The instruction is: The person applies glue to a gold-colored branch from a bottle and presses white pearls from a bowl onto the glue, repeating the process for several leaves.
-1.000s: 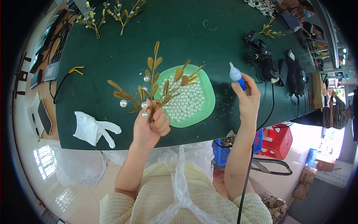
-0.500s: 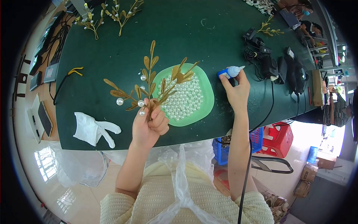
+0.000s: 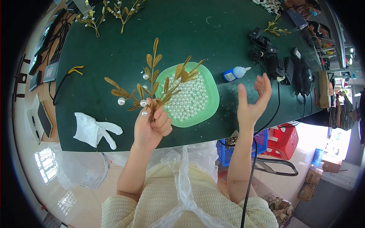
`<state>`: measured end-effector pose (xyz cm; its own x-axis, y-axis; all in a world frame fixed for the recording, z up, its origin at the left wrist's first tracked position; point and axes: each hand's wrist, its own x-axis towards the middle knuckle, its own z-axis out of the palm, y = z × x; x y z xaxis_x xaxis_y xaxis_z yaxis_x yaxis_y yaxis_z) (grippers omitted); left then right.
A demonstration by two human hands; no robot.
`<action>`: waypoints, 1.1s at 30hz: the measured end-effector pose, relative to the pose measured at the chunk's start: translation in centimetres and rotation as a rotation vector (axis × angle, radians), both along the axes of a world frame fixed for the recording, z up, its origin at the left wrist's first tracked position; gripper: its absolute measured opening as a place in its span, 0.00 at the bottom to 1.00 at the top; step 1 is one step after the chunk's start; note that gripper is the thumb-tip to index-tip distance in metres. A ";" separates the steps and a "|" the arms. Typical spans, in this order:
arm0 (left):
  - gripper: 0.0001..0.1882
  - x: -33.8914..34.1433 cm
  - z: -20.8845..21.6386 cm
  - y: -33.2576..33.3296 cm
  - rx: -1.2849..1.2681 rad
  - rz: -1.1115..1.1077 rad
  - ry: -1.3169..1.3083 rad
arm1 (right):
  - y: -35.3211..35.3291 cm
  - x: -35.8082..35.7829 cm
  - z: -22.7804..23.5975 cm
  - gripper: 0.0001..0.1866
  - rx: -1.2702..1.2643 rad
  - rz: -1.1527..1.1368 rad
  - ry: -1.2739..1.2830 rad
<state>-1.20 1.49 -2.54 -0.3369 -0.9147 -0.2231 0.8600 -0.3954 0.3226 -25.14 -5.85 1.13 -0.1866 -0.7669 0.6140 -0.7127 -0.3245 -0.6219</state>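
Note:
My left hand [image 3: 153, 123] is closed around the stem of a gold artificial leaf branch [image 3: 154, 81] that carries a few white pearl beads. The branch's right-hand leaves overlap a light green tray [image 3: 212, 93] holding many loose pearl beads [image 3: 188, 100]. To the right of the tray, my right hand [image 3: 254, 100] is open, thumb and fingers apart, with nothing in it. Just beyond its fingertips a small blue glue bottle [image 3: 234, 73] with a pale nozzle lies on the green tabletop.
A white glove [image 3: 93, 131] lies at the table's front left. Finished-looking gold branches [image 3: 123, 15] rest at the far left, another sprig [image 3: 274, 29] at the far right. Black adapters and cables [image 3: 275, 66] crowd the right side. A blue basket [image 3: 228, 154] and red stool [image 3: 283, 142] stand below the edge.
My right hand has let go of the glue bottle, leaving it lying on the table, and has drawn back toward me with its fingers spread. My left hand still holds the branch.

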 end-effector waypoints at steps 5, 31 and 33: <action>0.20 -0.1 0.2 -0.1 -0.010 -0.007 0.006 | 2.0 2.0 0.8 0.10 0.086 0.226 0.076; 0.18 0.0 0.0 0.0 -0.006 0.022 0.018 | 1.6 4.3 0.9 0.07 0.330 0.294 0.554; 0.18 0.0 -0.1 0.0 -0.003 0.024 0.012 | 1.6 4.1 0.7 0.07 0.316 0.299 0.541</action>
